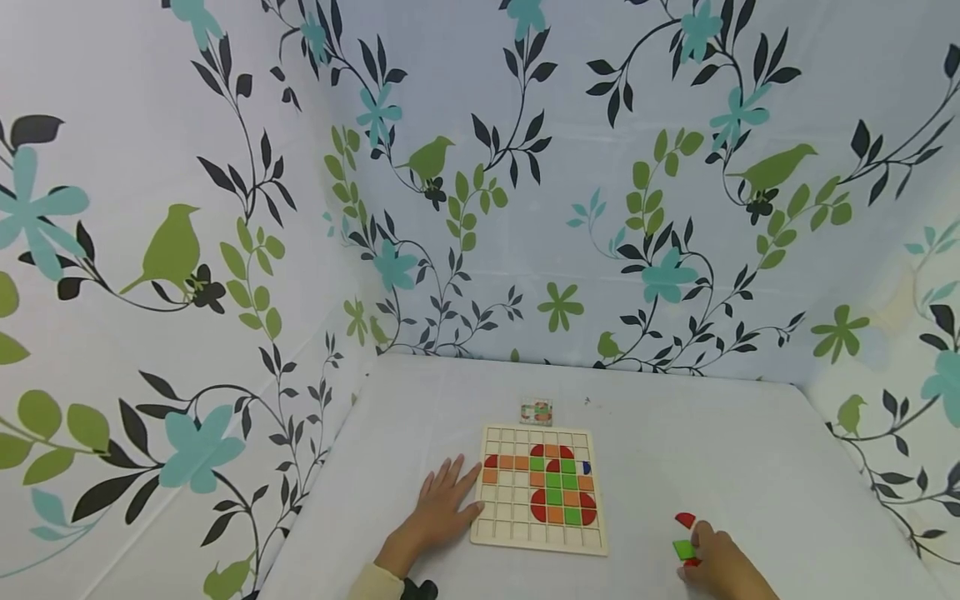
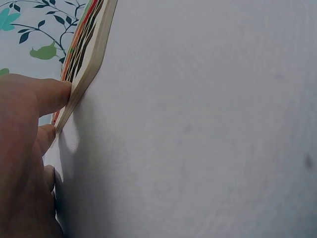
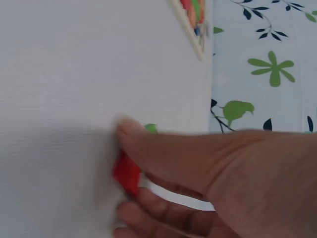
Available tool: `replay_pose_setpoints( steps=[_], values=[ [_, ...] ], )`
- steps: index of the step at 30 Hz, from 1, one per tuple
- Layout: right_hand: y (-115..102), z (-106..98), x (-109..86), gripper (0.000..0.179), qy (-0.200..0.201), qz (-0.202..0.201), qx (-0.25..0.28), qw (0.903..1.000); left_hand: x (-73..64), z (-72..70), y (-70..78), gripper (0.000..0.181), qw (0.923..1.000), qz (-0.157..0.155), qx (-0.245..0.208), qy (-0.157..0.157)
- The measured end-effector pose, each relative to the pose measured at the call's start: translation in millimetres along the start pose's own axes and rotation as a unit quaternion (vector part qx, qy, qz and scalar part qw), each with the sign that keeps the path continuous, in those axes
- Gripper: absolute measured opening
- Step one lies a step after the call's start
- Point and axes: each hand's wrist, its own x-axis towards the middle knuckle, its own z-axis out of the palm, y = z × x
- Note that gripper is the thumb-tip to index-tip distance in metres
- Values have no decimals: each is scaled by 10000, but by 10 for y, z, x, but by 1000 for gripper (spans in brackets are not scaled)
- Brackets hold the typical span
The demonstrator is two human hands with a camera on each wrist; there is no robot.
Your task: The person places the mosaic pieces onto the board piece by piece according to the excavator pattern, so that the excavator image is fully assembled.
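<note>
A pale wooden grid board (image 1: 498, 533) lies on the white-covered table, with red, orange and green pieces and one dark blue piece (image 1: 587, 467) set in its squares. My left hand (image 1: 442, 508) rests with fingers spread at the board's left side, thumb and a fingertip touching its edge. Off to the right of the board, my right hand (image 1: 723, 562) pinches a red piece (image 3: 127, 173) between thumb and fingers, blurred in the right wrist view. Close by it are a green square piece (image 1: 682, 549) and another red rounded piece (image 1: 685, 519).
A small patterned card (image 1: 536, 411) lies just behind the board. White cloth printed with leaves, birds and flowers rises at the back (image 1: 480, 275) and along both sides of the table.
</note>
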Motion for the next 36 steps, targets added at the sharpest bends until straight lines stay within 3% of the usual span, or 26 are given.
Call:
replay_pose_setpoints(
  steps=[3,6,14,22,36],
  values=[
    [83,72,45,26,216,-221,-82,9995,-4,-25,20,69,10000,-45,42,-40],
    [114,123,87,20,436,-341,-131,9984,-3,-32,28,68,9999,-106,72,-43],
    [80,218,95,39,904,-316,-165,9953,-2,-21,24,68,9999,-98,101,-2],
    [-117,302,157,27,1322,-346,-155,9905,-18,-29,26,69,9998,-101,131,-55],
    [-425,346,643,26,1616,-533,187,9852,-10,-35,42,69,9998,-120,127,-66]
  ],
)
